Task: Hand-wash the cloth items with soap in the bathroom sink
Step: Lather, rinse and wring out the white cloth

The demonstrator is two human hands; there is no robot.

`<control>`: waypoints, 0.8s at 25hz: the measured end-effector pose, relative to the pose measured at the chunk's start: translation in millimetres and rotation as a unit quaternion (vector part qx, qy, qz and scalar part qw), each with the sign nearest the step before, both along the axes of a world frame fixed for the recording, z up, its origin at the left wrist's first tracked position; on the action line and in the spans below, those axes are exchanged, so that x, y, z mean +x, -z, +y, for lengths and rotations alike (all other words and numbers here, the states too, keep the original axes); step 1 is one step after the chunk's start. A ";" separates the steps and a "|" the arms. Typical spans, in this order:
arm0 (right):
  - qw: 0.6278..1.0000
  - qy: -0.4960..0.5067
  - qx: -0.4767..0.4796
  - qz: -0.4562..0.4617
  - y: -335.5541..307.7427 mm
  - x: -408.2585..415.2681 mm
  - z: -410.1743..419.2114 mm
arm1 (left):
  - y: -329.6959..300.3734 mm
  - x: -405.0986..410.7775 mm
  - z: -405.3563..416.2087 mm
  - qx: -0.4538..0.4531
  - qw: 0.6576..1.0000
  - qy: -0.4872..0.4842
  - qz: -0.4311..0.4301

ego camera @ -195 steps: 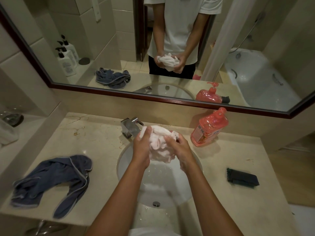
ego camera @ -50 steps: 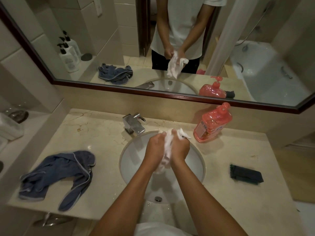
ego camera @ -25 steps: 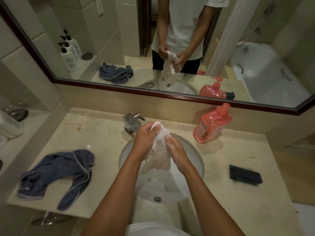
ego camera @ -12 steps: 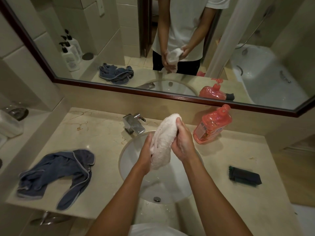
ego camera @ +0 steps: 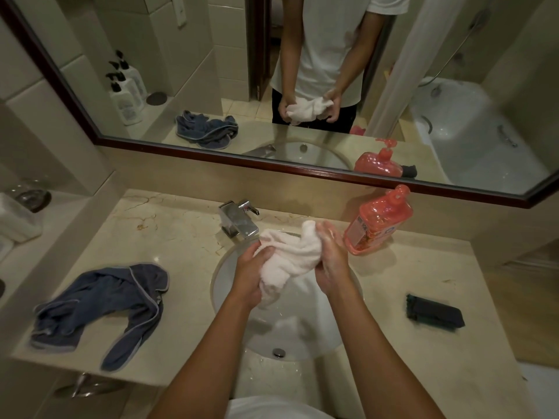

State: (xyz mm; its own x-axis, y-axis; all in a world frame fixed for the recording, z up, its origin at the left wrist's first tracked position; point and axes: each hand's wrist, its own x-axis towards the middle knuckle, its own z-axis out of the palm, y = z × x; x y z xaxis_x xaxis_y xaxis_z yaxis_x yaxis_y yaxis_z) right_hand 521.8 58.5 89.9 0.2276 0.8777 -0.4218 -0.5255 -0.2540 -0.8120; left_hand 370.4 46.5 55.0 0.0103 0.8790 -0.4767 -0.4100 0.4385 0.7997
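Observation:
A bunched pale pink cloth hangs between both hands over the round white sink. My left hand grips its lower left part with curled fingers. My right hand clasps its right end, fingers wrapped round the cloth; the skin looks wet. A pink pump bottle of soap stands on the counter right of the basin. A crumpled blue cloth lies on the counter at the left, and a small folded dark cloth lies at the right.
A chrome faucet stands behind the basin. The beige marble counter runs under a wide mirror that reflects the person and a bathtub. A side shelf at the left holds a white box.
The cloth was upright between my hands half a second ago; it now lies lower and more crosswise, my left hand moved up onto it and my right hand shifted right.

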 end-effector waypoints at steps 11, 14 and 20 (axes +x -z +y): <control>0.916 -0.063 0.049 -0.393 14.0 -48.8 -29.9 | -28.1 23.6 6.0 0.022 0.993 -0.029 0.116; 0.909 -0.018 0.024 -0.416 17.6 -48.4 -28.3 | -26.8 28.6 0.9 0.032 0.989 -0.006 0.146; 0.900 -0.005 -0.062 -0.432 18.9 -40.6 -2.6 | -19.2 32.9 -0.4 0.035 0.986 -0.001 0.160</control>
